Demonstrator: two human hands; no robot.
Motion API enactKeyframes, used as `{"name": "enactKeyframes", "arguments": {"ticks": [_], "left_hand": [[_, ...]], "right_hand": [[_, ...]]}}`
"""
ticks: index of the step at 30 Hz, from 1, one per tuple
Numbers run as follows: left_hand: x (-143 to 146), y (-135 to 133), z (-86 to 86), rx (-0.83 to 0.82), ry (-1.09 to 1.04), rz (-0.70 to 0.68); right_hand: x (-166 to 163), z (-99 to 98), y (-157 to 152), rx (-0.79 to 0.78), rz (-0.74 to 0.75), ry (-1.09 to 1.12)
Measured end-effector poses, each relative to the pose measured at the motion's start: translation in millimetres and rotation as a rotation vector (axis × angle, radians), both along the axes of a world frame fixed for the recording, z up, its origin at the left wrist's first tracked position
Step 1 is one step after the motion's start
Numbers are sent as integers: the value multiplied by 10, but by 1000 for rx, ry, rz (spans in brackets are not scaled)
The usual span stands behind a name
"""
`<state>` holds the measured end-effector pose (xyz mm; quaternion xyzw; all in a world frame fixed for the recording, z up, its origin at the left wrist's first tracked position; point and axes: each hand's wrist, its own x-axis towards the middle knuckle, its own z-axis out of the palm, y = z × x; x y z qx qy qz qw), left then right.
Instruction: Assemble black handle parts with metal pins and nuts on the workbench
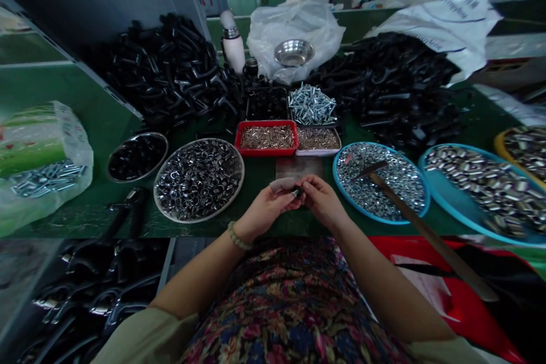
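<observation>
My left hand (267, 207) and my right hand (321, 200) meet over the near edge of the green table (106, 119), fingers pinched together on a small dark part (297, 190) held between them. A finger of the left hand wears a pale cover. Straight ahead lie a small metal plate (298, 168), a red tray of small brass-coloured pieces (267, 137) and a second tray of similar pieces (318, 139). A round steel dish of shiny rings (198, 178) sits to the left of my hands.
A hammer (409, 213) lies across a blue dish of small nuts (384, 182). More blue and yellow dishes of metal sleeves stand at right (478, 187). Piles of black parts (170, 68) fill the back. A bag of bolts (42, 165) is at left.
</observation>
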<state>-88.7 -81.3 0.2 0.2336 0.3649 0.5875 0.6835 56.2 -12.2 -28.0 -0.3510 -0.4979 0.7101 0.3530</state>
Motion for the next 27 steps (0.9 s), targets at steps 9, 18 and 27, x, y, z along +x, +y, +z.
{"name": "enactKeyframes", "arguments": {"ticks": [9,18,27], "left_hand": [[-62,-40,-157,-38,336,127],[-1166,28,-55,159,1760,-5],[-1468,260,-86,118,1938,-126]], "right_hand": [[-50,10,-171,181,-218,-161],[-44,-67,-227,173,-38,-136],[72,-83,-284,467,29,-214]]}}
